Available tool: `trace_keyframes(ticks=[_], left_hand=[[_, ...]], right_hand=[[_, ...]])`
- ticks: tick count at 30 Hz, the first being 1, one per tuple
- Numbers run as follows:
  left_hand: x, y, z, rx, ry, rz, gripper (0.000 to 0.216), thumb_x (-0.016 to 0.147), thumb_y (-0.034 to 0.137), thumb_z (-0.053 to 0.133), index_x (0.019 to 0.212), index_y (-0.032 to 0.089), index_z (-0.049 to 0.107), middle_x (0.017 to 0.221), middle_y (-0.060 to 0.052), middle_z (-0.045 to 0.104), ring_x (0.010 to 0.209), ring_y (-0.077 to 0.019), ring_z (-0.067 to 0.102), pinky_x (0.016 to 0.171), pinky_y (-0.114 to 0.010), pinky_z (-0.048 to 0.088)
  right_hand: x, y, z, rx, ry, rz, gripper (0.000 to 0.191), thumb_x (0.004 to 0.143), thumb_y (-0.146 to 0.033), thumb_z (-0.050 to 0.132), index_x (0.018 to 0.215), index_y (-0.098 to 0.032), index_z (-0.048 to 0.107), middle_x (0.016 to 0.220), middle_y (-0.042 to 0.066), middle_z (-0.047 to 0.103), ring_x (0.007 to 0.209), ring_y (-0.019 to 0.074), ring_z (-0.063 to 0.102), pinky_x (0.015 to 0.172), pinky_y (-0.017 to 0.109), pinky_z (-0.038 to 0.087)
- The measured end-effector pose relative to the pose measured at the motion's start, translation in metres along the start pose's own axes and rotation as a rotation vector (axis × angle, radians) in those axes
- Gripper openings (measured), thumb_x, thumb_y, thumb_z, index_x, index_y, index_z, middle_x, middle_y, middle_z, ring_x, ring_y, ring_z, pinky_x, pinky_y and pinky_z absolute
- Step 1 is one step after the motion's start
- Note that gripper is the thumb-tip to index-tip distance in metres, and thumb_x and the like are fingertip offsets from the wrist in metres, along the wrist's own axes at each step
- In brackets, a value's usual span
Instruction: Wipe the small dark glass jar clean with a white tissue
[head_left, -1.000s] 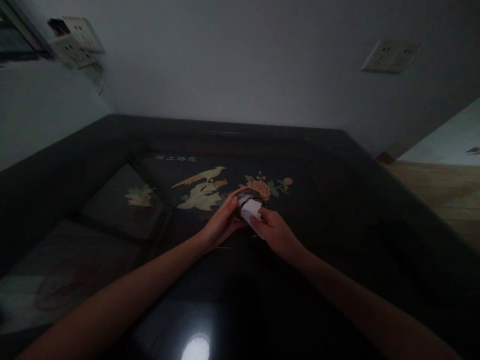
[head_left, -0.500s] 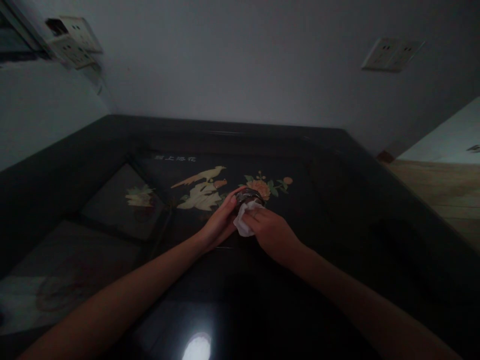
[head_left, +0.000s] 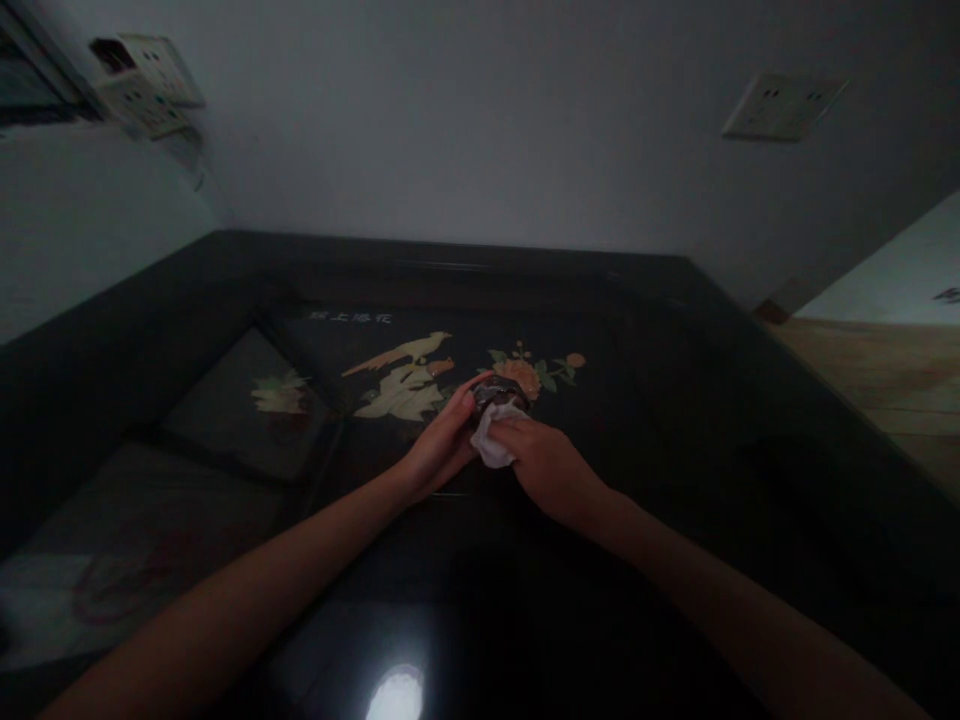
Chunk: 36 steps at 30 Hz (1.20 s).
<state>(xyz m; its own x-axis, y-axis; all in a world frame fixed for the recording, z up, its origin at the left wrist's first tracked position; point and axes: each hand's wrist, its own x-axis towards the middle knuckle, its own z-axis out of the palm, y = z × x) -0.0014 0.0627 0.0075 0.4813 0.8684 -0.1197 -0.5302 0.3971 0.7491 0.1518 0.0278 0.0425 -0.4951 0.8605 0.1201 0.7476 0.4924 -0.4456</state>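
1. White tissue (head_left: 491, 450), which lay as a flat fold over the held object a second ago, is now crumpled under the right hand (head_left: 551, 468); the left hand (head_left: 442, 437) keeps nearly the same spot.
2. Just in front of the orange flower print (head_left: 523, 376), on the person's side, is the dark glossy object (head_left: 495, 388), held between the hands; its rim looks rounded, but its exact kind is too dim to tell.
3. The left fingers curl around the object's left side, the thumb lying against it, to the left of the flower print.
4. The right fingers press together into the tissue, pushing it against the object's near side; the right thumb is hidden, so I cannot tell where it sits.
5. The flower print decorates a shiny black worktop (head_left: 570, 620); a pale bird print (head_left: 412, 350) is left of it, and white characters (head_left: 351, 318) stand farther left and beyond.
6. Well beyond the flower print and to its right, a double wall socket (head_left: 784, 107) is set in the wall (head_left: 480, 130).
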Motion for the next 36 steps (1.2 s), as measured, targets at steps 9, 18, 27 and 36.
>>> trace_keyframes(ticks=[9, 18, 27, 36], left_hand=[[-0.0005, 0.0019, -0.0005, 0.030, 0.027, -0.029, 0.046, 0.085, 0.039, 0.061, 0.129, 0.028, 0.052, 0.131, -0.009, 0.056, 0.108, -0.0241, 0.058, 0.084, -0.035, 0.050], [0.0003, 0.0007, -0.0005, -0.006, 0.031, -0.008, 0.047, 0.085, 0.038, 0.062, 0.129, 0.025, 0.053, 0.126, -0.007, 0.061, 0.111, -0.0220, 0.057, 0.094, -0.033, 0.045], [0.0021, -0.0008, 0.0005, -0.045, 0.037, 0.017, 0.039, 0.088, 0.031, 0.060, 0.125, 0.022, 0.055, 0.121, -0.006, 0.063, 0.100, -0.0163, 0.060, 0.087, -0.027, 0.047], [-0.0003, 0.0020, 0.0014, -0.009, 0.012, -0.010, 0.045, 0.087, 0.035, 0.060, 0.130, 0.024, 0.051, 0.128, -0.009, 0.059, 0.109, -0.0219, 0.058, 0.089, -0.032, 0.048]], right_hand=[[0.0041, 0.0046, 0.0066, 0.675, 0.162, 0.206, 0.028, 0.088, -0.013, 0.044, 0.103, -0.013, 0.067, 0.089, 0.006, 0.071, 0.082, 0.0181, 0.065, 0.072, 0.027, 0.049], [-0.0013, -0.0001, 0.0031, -0.110, -0.010, -0.043, 0.035, 0.087, -0.001, 0.042, 0.114, -0.011, 0.063, 0.113, 0.013, 0.068, 0.107, 0.0221, 0.062, 0.098, 0.036, 0.046], [0.0015, 0.0037, -0.0019, -0.483, 0.029, -0.240, 0.025, 0.089, -0.006, 0.048, 0.105, -0.005, 0.067, 0.105, 0.016, 0.071, 0.101, 0.0230, 0.065, 0.106, 0.038, 0.043], [-0.0009, 0.0001, 0.0043, 0.066, 0.049, -0.022, 0.031, 0.086, -0.001, 0.043, 0.108, -0.011, 0.062, 0.109, 0.012, 0.068, 0.101, 0.0213, 0.064, 0.093, 0.034, 0.048]])
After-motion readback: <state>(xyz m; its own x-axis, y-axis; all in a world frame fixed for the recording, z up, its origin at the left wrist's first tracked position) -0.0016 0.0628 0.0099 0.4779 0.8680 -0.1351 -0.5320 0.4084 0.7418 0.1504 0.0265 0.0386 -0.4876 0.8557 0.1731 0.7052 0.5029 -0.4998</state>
